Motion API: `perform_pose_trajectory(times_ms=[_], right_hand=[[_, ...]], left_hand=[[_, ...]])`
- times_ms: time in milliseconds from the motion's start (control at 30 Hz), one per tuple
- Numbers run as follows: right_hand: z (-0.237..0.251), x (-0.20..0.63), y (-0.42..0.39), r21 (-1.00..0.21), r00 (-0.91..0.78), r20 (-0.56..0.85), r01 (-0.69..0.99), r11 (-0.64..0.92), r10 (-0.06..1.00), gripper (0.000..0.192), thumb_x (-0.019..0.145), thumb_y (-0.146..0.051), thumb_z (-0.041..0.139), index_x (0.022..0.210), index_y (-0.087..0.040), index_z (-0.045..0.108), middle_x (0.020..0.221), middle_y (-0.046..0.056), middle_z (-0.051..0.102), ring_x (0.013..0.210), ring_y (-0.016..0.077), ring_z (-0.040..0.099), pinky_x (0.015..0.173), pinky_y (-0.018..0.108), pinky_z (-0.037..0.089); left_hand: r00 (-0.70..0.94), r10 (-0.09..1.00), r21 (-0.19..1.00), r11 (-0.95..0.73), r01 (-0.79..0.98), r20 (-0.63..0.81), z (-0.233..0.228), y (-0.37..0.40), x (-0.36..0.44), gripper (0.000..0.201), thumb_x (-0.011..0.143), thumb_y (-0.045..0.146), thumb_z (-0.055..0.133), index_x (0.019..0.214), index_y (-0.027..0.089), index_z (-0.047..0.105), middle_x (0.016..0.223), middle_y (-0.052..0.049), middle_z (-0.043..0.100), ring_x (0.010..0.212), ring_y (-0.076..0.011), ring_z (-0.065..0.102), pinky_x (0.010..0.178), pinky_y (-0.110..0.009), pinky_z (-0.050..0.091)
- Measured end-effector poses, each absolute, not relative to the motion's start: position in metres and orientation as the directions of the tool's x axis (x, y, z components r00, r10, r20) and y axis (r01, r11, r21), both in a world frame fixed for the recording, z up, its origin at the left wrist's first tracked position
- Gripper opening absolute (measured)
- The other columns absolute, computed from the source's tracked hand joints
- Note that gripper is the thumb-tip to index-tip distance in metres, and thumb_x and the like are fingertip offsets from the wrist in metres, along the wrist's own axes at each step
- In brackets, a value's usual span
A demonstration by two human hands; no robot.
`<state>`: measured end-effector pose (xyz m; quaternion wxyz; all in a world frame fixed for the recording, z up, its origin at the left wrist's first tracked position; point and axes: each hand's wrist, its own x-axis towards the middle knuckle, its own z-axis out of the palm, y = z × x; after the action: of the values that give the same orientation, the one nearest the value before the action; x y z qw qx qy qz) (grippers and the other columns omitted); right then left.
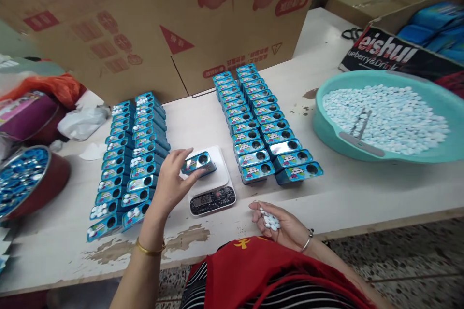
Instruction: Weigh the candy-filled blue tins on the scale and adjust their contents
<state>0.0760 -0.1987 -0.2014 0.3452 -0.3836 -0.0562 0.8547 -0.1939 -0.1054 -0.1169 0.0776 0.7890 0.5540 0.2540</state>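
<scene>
A blue tin [203, 160] with a round hole in its top rests on the white kitchen scale [222, 174]. My left hand [176, 178] grips that tin, thumb along the near side and fingers at the far left end. Digits show on the scale's display [202, 200]. Cupped palm up near the table's front edge, my right hand [286, 224] holds a small heap of white mints [270, 220]. More mints [391, 111] fill a turquoise basin [326, 130] on the right, with a grey tong-like tool [360, 124] lying on them.
Two rows of blue tins [253, 157] stand right of the scale. Left of it are two more rows of tins [139, 183], many with mints on top. A large cardboard box [145, 24] closes off the back. A red bowl [54, 178] of blue pieces stands far left.
</scene>
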Motion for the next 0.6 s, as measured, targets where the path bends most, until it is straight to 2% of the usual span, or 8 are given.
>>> perform_pose_trajectory(times_ms=[100,233,333,467,600], right_hand=[[-0.202,0.075,-0.197,-0.383,-0.463,-0.614,-0.532,-0.755,0.639,0.030,0.073,-0.037,0.072,0.088,-0.012,0.068,0.064,0.002,0.066,0.048,0.0075,0.055,0.039,0.016,0.036],[-0.207,0.075,-0.198,-0.415,-0.467,-0.603,-0.508,-0.755,0.646,0.028,0.070,-0.037,0.071,0.081,-0.011,0.070,0.061,0.003,0.067,0.044,0.0081,0.054,0.036,0.016,0.031],[-0.209,0.075,-0.201,-0.432,-0.455,-0.592,-0.517,-0.739,0.665,0.021,0.070,-0.033,0.068,0.072,-0.012,0.069,0.056,0.003,0.066,0.041,0.0075,0.051,0.037,0.017,0.030],[-0.205,0.078,-0.205,-0.448,-0.483,-0.583,-0.479,-0.755,0.653,0.027,0.072,-0.036,0.067,0.061,-0.012,0.067,0.052,0.003,0.063,0.039,0.0063,0.047,0.036,0.017,0.029],[-0.205,0.083,-0.212,-0.430,-0.493,-0.607,-0.456,-0.779,0.623,0.031,0.071,-0.041,0.073,0.064,-0.012,0.068,0.053,0.001,0.062,0.041,0.0051,0.047,0.037,0.016,0.031]], left_hand=[[0.420,0.867,0.313,-0.490,0.813,0.268,-0.106,-0.116,-0.181,0.034,0.086,0.039,0.059,0.114,0.020,0.057,0.091,-0.006,0.062,0.085,-0.0204,0.057,0.076,-0.034,0.045],[0.565,0.767,0.371,-0.642,0.671,0.305,-0.091,-0.142,-0.143,0.038,0.087,0.035,0.059,0.121,0.021,0.051,0.095,-0.007,0.064,0.085,-0.0196,0.057,0.074,-0.033,0.043],[0.651,0.694,0.386,-0.716,0.582,0.306,-0.103,-0.151,-0.105,0.033,0.088,0.034,0.056,0.119,0.020,0.051,0.095,-0.008,0.065,0.084,-0.0197,0.058,0.071,-0.034,0.040],[0.661,0.684,0.278,-0.730,0.625,0.308,-0.140,-0.145,-0.063,0.028,0.088,0.030,0.054,0.112,0.016,0.055,0.091,-0.009,0.064,0.083,-0.0230,0.056,0.068,-0.037,0.038],[0.620,0.710,0.232,-0.700,0.676,0.334,-0.156,-0.145,-0.060,0.039,0.087,0.037,0.057,0.121,0.018,0.051,0.103,-0.010,0.062,0.093,-0.0238,0.056,0.074,-0.037,0.040]])
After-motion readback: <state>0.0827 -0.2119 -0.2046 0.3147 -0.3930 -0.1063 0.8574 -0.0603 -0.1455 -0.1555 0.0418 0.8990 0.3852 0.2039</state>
